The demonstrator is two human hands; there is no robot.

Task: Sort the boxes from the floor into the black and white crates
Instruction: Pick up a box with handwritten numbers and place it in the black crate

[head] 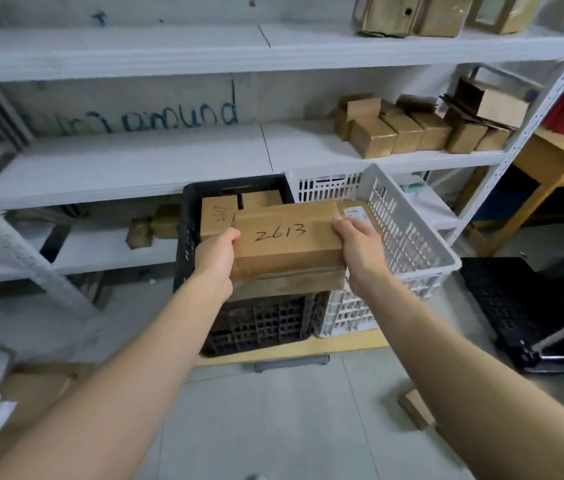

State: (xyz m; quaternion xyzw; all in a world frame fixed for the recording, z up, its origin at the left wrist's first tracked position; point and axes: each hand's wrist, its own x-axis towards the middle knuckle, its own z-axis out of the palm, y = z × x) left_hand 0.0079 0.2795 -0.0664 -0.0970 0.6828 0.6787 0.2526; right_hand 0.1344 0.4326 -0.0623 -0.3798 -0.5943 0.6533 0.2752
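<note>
Cardboard box (285,244) marked 2613: your left hand (216,258) and right hand (360,249) grip its two ends, holding it above where the black crate (185,237), containing smaller boxes (216,213), meets the white crate (408,233).

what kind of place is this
Likely a stockroom: white metal shelving holding small brown cardboard boxes, a black slotted plastic crate beside a white slotted plastic crate, and a hand-numbered brown cardboard box.

A storeroom, going by the white metal shelving (204,161) stocked with small cardboard boxes (408,133), the plastic crates (408,230) and more cardboard on the tiled floor (273,427).
</note>
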